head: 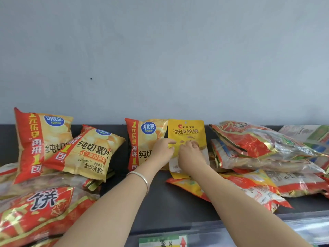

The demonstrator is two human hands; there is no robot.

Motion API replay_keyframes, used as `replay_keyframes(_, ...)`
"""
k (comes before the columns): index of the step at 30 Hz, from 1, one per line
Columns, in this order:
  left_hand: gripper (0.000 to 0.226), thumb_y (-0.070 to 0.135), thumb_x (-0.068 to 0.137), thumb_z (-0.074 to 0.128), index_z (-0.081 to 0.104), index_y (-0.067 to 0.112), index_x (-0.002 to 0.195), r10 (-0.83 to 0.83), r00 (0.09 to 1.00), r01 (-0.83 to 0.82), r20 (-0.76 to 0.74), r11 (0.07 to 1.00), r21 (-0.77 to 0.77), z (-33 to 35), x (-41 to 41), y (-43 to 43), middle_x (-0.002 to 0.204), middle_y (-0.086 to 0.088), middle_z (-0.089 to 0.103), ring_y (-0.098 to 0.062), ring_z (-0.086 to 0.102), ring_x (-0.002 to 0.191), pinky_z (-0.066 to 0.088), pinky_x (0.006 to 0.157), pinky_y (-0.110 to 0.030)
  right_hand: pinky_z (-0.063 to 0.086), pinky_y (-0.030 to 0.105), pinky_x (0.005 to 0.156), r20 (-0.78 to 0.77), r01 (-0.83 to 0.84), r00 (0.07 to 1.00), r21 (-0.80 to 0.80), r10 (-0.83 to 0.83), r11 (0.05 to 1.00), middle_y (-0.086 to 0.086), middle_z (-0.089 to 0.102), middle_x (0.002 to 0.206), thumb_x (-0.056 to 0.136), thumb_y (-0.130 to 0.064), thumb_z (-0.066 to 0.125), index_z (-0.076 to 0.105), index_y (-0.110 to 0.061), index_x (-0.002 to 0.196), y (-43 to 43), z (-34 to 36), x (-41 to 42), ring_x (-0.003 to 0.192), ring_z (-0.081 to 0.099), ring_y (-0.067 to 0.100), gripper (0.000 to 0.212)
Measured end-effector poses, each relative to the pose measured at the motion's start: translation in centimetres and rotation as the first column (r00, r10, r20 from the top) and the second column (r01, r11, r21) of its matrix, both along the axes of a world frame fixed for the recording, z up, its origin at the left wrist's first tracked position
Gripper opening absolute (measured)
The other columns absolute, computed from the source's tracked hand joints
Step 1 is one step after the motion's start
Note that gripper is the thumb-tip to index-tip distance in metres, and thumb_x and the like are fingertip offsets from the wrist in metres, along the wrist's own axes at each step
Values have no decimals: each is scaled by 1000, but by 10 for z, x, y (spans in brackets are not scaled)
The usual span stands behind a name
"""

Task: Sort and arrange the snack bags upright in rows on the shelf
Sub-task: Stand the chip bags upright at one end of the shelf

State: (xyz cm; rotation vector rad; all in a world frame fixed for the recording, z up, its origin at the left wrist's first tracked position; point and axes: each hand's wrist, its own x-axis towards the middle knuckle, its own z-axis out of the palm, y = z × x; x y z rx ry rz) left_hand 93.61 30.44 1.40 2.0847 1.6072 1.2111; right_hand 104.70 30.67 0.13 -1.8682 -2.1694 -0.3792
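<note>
Standing the yellow walnut pouch [187, 132] upright on the shelf [160, 202].
The left hand [162, 150] and right hand [190, 155] grip it beside a potato chip bag [146, 132]; next, it probably needs steadying before letting go.

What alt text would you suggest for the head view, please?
The left hand and right hand hold a yellow walnut pouch upright on a shelf, beside an upright chip bag. More snack bags lie piled on both sides.

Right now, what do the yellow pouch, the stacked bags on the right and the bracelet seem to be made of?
The yellow pouch looks like matte plastic film: little glare. The stacked bags look like glossy clear plastic with foil-like gold trim: creases glint. The bracelet is probably silvery metal: smooth, shiny.
</note>
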Motion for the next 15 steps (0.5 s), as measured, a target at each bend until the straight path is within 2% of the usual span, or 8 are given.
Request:
replay_keyframes(2,31,5,93,48,61,9,121,38,999,-39,32,999,25,3,-14,-10,132,-7,55,-20,47,123,38,101,-29,42,42,94,-78,-107,991,50,110,993,15,43,136,96,-17,44,45,-8,134,-6,5,-14,126,41,38,39)
replay_keyframes(6,29,11,93,50,63,15,119,122,990,-125,73,992,33,4,-41,-33,130,-3,56,-20,49,119,39,94,-28,43,40,83,-172,-245,949,129,265,961,12,51,122,94,-19,43,48,-14,132,-18,5,-42,116,48,36,39)
replay_keyframes(12,27,10,93,52,63,15,117,286,958,-284,-20,956,81,4,-90,-63,128,-4,56,-19,51,117,37,90,-22,49,39,87,-303,-426,833,181,463,886,11,54,124,97,-25,45,54,-13,131,-31,0,-81,116,51,31,37)
replay_keyframes(15,30,10,91,54,62,17,119,380,922,-372,-74,922,106,6,-121,-76,130,-4,55,-19,49,120,35,94,-23,48,39,91,-389,-506,766,128,512,853,11,52,130,97,-28,49,52,-13,134,-38,-3,-107,116,53,31,40)
